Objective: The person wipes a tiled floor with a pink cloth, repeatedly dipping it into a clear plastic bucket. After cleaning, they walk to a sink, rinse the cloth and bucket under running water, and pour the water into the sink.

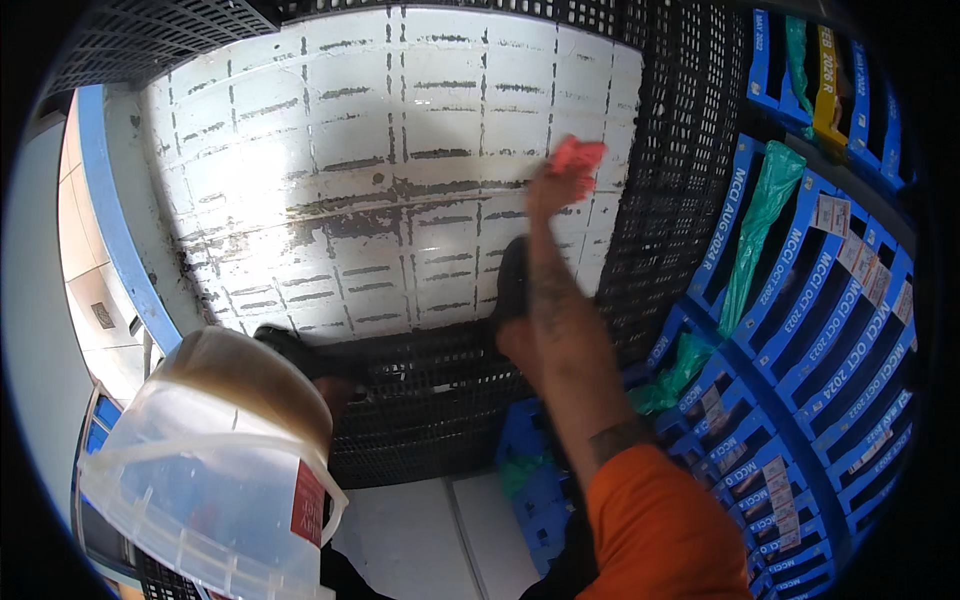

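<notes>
My right hand (pixel 553 191), blurred by motion, grips a crumpled pink cloth (pixel 577 161). It is over the right part of a white floor panel (pixel 450 135) marked with a grid of dark, worn streaks. A larger dark scuffed patch (pixel 367 229) lies near the panel's middle. My left hand is out of view. At the lower left is a translucent plastic bucket (pixel 202 480), apparently tilted, with a pale handle (pixel 225 446) and a red label bearing writing. Brownish liquid (pixel 247 379) shows at its far end. My dark shoes (pixel 514 274) stand at the panel's near edge.
Black perforated plastic grating (pixel 667 150) borders the panel at the right, back and near side. Blue plastic crates (pixel 795 300) with printed writing are stacked along the right, with green plastic bags (pixel 761 217) among them. A blue sill (pixel 120 202) separates the left side from beige tiles (pixel 90 262).
</notes>
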A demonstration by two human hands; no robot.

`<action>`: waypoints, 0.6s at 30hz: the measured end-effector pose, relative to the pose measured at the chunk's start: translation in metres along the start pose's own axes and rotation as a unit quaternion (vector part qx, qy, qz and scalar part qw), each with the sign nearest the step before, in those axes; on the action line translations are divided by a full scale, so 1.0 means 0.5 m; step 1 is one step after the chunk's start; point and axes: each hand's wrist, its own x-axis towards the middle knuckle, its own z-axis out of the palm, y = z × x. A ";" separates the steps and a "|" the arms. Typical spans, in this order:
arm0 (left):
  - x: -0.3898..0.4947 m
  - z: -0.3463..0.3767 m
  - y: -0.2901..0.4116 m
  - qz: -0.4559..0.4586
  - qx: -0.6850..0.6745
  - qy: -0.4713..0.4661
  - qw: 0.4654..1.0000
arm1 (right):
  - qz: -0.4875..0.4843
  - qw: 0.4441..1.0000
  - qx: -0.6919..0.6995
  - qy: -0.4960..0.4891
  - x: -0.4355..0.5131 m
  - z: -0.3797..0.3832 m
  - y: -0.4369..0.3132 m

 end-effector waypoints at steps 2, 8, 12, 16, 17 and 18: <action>-0.001 -0.029 -0.013 0.016 0.027 0.006 0.999 | -0.046 0.991 0.114 0.057 -0.132 -0.009 -0.212; 0.003 -0.066 -0.034 0.064 0.124 0.009 0.990 | -0.254 0.837 0.388 -0.289 -0.370 -0.207 -0.664; 0.011 -0.043 -0.066 0.077 0.050 -0.004 0.996 | -0.115 0.667 0.607 -0.418 -0.246 -0.236 -0.640; 0.028 -0.059 -0.080 0.141 0.164 -0.009 0.976 | -0.101 0.678 0.665 -0.295 0.058 -0.137 -0.363; 0.035 -0.065 -0.081 0.155 0.154 -0.033 0.975 | -0.064 0.751 0.620 -0.220 0.140 -0.104 -0.283; 0.040 -0.071 -0.082 0.169 0.143 -0.054 0.974 | -0.020 0.834 0.533 -0.143 0.212 -0.068 -0.207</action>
